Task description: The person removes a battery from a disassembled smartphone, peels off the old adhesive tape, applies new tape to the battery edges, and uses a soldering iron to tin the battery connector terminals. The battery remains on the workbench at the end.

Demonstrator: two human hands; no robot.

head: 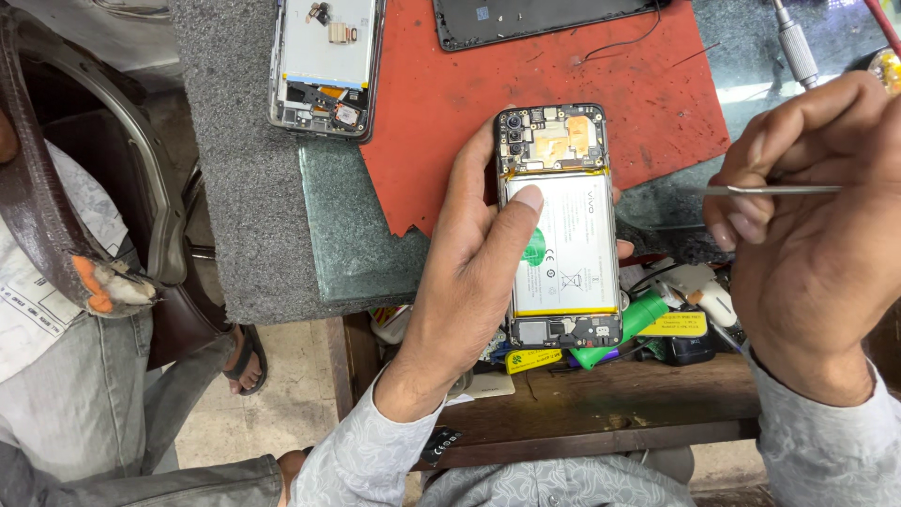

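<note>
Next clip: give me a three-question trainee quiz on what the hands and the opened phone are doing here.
1. True or false: the opened phone lies flat on the red mat.
2. Which hand holds the thin metal tool?
A. left hand
B. right hand
C. neither
3. Fill in: the left thumb rests on the phone's white ____.

Key
1. False: the left hand holds it up above the bench edge.
2. B
3. battery
</note>
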